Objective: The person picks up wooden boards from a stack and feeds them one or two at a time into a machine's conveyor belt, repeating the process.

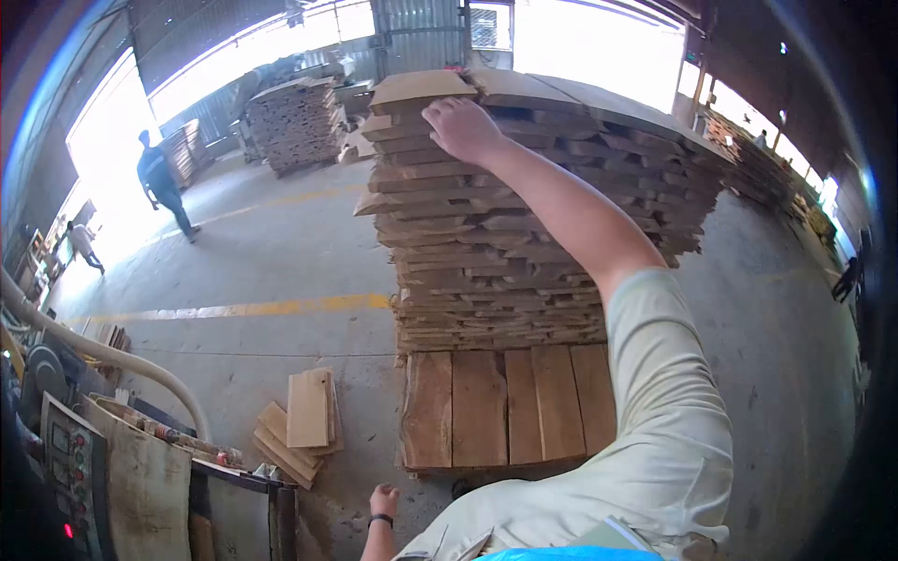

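— Where do you stand right now?

— You face a tall stack (524, 215) of rough boards, set on a low pallet (510, 407) of flat planks on the concrete floor (281, 271). More stacks sit further back, and a person (161, 182) walks well apart on your left.

— And your hands?

— Your right hand (461, 129) is stretched up to the stack's near top corner, fingers curled down over the edge of the boards just under the top board (421, 89). It looks like a grip being taken; I cannot tell which board it has. Your left hand (382, 502) hangs low by your side, loose and holding nothing, a dark band on its wrist.

— So which step is this?

— I'd judge you're at the start of pulling a board off the top. The next move calls for a firm hold and likely the left hand coming up to share the length, since the boards overhang unevenly.

— Anything near your feet?

— A small pile of offcuts (304, 425) lies left of the pallet, beside the machine (65, 458).
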{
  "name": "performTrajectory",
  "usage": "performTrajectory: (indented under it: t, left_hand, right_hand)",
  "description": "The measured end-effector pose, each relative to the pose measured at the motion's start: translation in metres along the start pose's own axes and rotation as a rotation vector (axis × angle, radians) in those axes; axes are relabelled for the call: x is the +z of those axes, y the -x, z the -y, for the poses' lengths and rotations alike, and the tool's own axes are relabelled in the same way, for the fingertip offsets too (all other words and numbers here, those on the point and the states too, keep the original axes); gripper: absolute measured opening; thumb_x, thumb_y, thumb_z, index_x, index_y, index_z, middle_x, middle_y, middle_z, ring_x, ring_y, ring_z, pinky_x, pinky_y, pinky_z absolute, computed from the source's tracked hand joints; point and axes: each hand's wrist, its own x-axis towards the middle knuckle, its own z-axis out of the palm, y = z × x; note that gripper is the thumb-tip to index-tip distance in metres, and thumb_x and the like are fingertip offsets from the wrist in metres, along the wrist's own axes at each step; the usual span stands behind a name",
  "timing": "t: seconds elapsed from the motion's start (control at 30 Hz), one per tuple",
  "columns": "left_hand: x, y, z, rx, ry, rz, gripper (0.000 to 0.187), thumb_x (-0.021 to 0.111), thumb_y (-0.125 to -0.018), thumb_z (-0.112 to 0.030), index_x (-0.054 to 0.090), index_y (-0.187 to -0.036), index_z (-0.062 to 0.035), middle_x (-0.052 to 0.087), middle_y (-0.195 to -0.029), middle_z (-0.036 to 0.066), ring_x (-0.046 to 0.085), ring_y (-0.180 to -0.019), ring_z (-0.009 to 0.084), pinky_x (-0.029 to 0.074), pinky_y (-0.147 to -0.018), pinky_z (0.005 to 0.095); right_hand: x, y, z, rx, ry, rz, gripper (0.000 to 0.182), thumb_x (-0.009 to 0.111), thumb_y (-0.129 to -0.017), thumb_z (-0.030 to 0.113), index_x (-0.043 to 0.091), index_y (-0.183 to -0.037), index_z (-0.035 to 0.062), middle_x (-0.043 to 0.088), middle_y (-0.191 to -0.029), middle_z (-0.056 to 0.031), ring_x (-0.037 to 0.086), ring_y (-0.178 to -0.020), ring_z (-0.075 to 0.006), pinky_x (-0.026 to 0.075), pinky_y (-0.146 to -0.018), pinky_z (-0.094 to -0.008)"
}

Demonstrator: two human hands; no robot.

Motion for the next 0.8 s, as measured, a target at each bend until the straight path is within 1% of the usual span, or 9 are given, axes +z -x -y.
performTrajectory:
  t: [0.17, 0.27, 0.37, 0.43, 0.47, 0.53, 0.6, 0.73, 0.8]
  left_hand:
    - [0.023, 0.042, 0.074, -0.207, 0.043, 0.010, 0.048, 0.074, -0.079, -0.021, 0.064, -0.118, 0.0049, 0.073, -0.102, 0.016, 0.070, -0.094, 0.0238, 0.055, -0.084, 0.0354]
    - [0.044, 0.046, 0.129, -0.285, 0.195, 0.061, 0.049, 0.076, -0.082, -0.021, 0.063, -0.122, 0.0027, 0.073, -0.095, 0.015, 0.070, -0.078, 0.0205, 0.056, -0.069, 0.0335]
    - [0.048, 0.050, 0.121, -0.334, 0.180, 0.087, 0.049, 0.076, -0.085, -0.020, 0.060, -0.125, 0.0027, 0.072, -0.092, 0.012, 0.067, -0.075, 0.0177, 0.055, -0.065, 0.0320]
    - [0.050, 0.050, 0.101, -0.348, 0.420, 0.102, 0.048, 0.075, -0.083, -0.021, 0.062, -0.122, 0.0034, 0.072, -0.097, 0.012, 0.068, -0.084, 0.0178, 0.055, -0.073, 0.0313]
    - [0.042, 0.042, 0.068, -0.345, 0.542, 0.109, 0.047, 0.074, -0.082, -0.022, 0.063, -0.120, 0.0038, 0.072, -0.100, 0.011, 0.068, -0.089, 0.0179, 0.055, -0.077, 0.0310]
    - [0.034, -0.003, 0.040, -0.137, 0.542, 0.168, 0.044, 0.073, -0.087, -0.020, 0.062, -0.123, 0.0025, 0.070, -0.100, 0.008, 0.065, -0.085, 0.0137, 0.054, -0.072, 0.0282]
    - [-0.007, -0.022, -0.074, -0.015, 0.746, 0.231, 0.039, 0.070, -0.092, -0.019, 0.061, -0.124, 0.0014, 0.069, -0.102, 0.008, 0.065, -0.085, 0.0149, 0.054, -0.073, 0.0294]
    - [-0.088, -0.052, -0.304, 0.317, 0.863, 0.338, 0.044, 0.066, -0.097, -0.022, 0.055, -0.131, 0.0026, 0.067, -0.117, 0.013, 0.066, -0.102, 0.0194, 0.053, -0.088, 0.0323]
    - [-0.112, -0.066, -0.389, 0.485, 0.855, 0.385, 0.049, 0.062, -0.099, -0.024, 0.049, -0.137, 0.0026, 0.063, -0.128, 0.018, 0.065, -0.112, 0.0288, 0.053, -0.096, 0.0389]
  right_hand:
    - [0.044, -0.092, 0.006, 0.157, -0.062, 0.180, 0.037, 0.068, -0.085, 0.026, 0.063, -0.115, 0.0047, 0.066, -0.119, -0.0153, 0.062, -0.115, -0.0305, 0.050, -0.096, -0.0441]
    - [0.069, -0.121, 0.008, 0.138, -0.017, 0.362, 0.025, 0.055, -0.093, 0.023, 0.069, -0.109, 0.0090, 0.071, -0.115, -0.0132, 0.067, -0.110, -0.0287, 0.052, -0.092, -0.0429]
    - [0.069, -0.130, 0.005, 0.062, 0.027, 0.399, 0.025, 0.052, -0.093, 0.022, 0.071, -0.105, 0.0105, 0.072, -0.110, -0.0128, 0.069, -0.104, -0.0290, 0.054, -0.088, -0.0441]
    - [0.067, -0.121, 0.001, -0.002, 0.006, 0.347, 0.024, 0.055, -0.090, 0.024, 0.070, -0.102, 0.0089, 0.073, -0.103, -0.0141, 0.071, -0.097, -0.0305, 0.055, -0.083, -0.0448]
    - [0.065, -0.120, -0.002, -0.029, 0.018, 0.331, 0.025, 0.058, -0.090, 0.028, 0.068, -0.101, 0.0076, 0.072, -0.100, -0.0147, 0.071, -0.094, -0.0308, 0.056, -0.081, -0.0447]
    - [0.058, -0.108, -0.003, -0.069, 0.029, 0.322, 0.028, 0.061, -0.090, 0.031, 0.066, -0.101, 0.0060, 0.072, -0.096, -0.0153, 0.072, -0.090, -0.0310, 0.057, -0.078, -0.0444]
    - [0.033, -0.090, -0.003, -0.088, 0.039, 0.319, 0.030, 0.062, -0.090, 0.033, 0.066, -0.101, 0.0058, 0.071, -0.095, -0.0154, 0.072, -0.088, -0.0308, 0.057, -0.077, -0.0441]
    - [0.006, -0.066, 0.000, -0.163, 0.015, 0.205, 0.033, 0.065, -0.089, 0.036, 0.065, -0.102, 0.0055, 0.071, -0.095, -0.0147, 0.071, -0.087, -0.0309, 0.057, -0.075, -0.0428]
    - [0.008, -0.063, 0.000, -0.169, 0.001, 0.141, 0.034, 0.066, -0.089, 0.036, 0.065, -0.102, 0.0052, 0.071, -0.095, -0.0149, 0.071, -0.087, -0.0309, 0.057, -0.075, -0.0423]
